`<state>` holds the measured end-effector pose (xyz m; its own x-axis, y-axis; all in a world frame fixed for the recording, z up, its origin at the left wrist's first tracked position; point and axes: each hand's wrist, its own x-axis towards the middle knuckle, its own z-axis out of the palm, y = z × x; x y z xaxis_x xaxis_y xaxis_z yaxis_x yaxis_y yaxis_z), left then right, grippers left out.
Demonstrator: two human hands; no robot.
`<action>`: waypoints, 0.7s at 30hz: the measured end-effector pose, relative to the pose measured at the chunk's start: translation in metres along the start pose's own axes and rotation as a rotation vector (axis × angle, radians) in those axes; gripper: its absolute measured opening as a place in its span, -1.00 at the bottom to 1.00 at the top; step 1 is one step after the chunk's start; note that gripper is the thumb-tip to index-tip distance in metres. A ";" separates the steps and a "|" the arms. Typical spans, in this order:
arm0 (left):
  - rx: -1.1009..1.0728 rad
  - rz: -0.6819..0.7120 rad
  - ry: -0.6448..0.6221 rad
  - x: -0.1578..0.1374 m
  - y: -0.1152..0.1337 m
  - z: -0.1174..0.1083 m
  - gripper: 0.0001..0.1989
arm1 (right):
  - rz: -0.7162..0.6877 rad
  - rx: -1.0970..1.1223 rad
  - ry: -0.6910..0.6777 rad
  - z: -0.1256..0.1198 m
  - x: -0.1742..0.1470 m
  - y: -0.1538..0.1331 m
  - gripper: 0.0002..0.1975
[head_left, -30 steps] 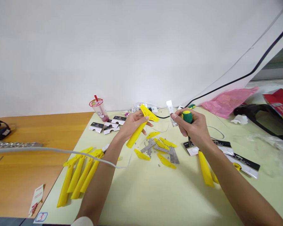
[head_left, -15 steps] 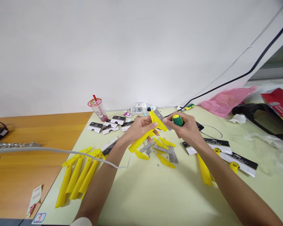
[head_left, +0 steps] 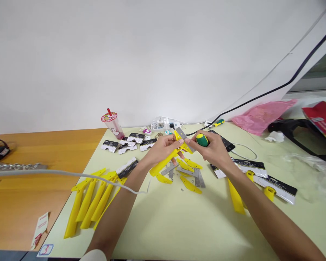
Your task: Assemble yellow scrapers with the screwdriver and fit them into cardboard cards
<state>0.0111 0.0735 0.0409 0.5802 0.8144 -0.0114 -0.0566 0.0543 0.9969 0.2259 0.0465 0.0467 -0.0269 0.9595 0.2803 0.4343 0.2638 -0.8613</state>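
My left hand (head_left: 165,148) is closed around a yellow plastic scraper (head_left: 162,164) where its handle meets the head. A flat metal blade (head_left: 182,132) lies against that head. With thumb and fingertips, my right hand (head_left: 213,146) presses on the blade's near end. A screwdriver (head_left: 202,140) with a green and yellow handle is tucked in the same hand, its shaft hidden. Under both hands, loose yellow head plates (head_left: 190,185), metal blades (head_left: 199,178) and small screws lie in a pile on the pale table.
Several yellow scraper handles (head_left: 77,214) lie at the left, and more yellow handles (head_left: 235,195) at the right. Black-and-white cards (head_left: 110,145) are spread near a drink cup (head_left: 114,125). A power strip (head_left: 163,125) stands by the wall. A white cable (head_left: 70,174) crosses above my left forearm.
The blade has shifted on the scraper head and now lies flatter over it. My right hand has moved slightly left, with its thumb farther along the blade.
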 end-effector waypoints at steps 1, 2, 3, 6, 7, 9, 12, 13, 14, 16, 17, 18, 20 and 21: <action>-0.001 -0.002 0.011 0.000 -0.001 0.000 -0.43 | -0.006 -0.006 -0.001 0.000 0.000 0.000 -0.52; -0.002 -0.005 0.022 0.001 -0.002 0.001 -0.43 | -0.013 -0.011 -0.001 0.000 0.000 0.000 -0.51; -0.005 -0.007 0.032 0.001 -0.003 0.001 -0.44 | -0.018 -0.015 -0.002 0.000 0.000 0.000 -0.51; -0.013 -0.009 0.049 0.003 -0.006 0.001 -0.46 | -0.013 -0.020 -0.012 0.000 0.000 0.001 -0.51; -0.011 -0.008 0.052 0.003 -0.007 0.001 -0.47 | -0.011 -0.022 -0.016 0.000 0.000 0.001 -0.51; -0.001 -0.004 0.065 0.004 -0.008 0.001 -0.49 | -0.016 -0.027 -0.024 0.000 0.000 0.001 -0.50; 0.013 0.026 0.116 0.005 -0.008 0.000 -0.50 | -0.031 -0.032 -0.008 -0.002 0.002 0.003 -0.49; 0.010 0.046 0.146 0.006 -0.008 0.000 -0.50 | -0.032 -0.032 0.005 -0.003 0.003 0.004 -0.48; 0.002 0.070 0.183 0.006 -0.007 0.000 -0.51 | -0.028 -0.033 0.019 -0.004 0.005 0.005 -0.46; -0.034 0.135 0.272 0.007 -0.005 0.000 -0.52 | -0.005 -0.055 0.033 -0.008 0.009 0.010 -0.44; -0.057 0.172 0.319 0.007 -0.003 0.001 -0.53 | 0.010 -0.086 0.019 -0.010 0.011 0.014 -0.44; -0.081 0.209 0.364 0.006 -0.002 0.001 -0.53 | 0.021 -0.139 -0.017 -0.011 0.014 0.018 -0.45; -0.123 0.273 0.432 0.005 0.001 0.003 -0.54 | 0.021 -0.312 -0.172 -0.013 0.018 0.029 -0.52; -0.139 0.300 0.455 0.004 0.003 0.004 -0.54 | 0.016 -0.432 -0.283 -0.012 0.019 0.036 -0.58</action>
<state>0.0162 0.0748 0.0439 0.1150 0.9713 0.2081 -0.2895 -0.1676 0.9424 0.2520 0.0730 0.0266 -0.2333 0.9681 0.0912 0.7674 0.2410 -0.5941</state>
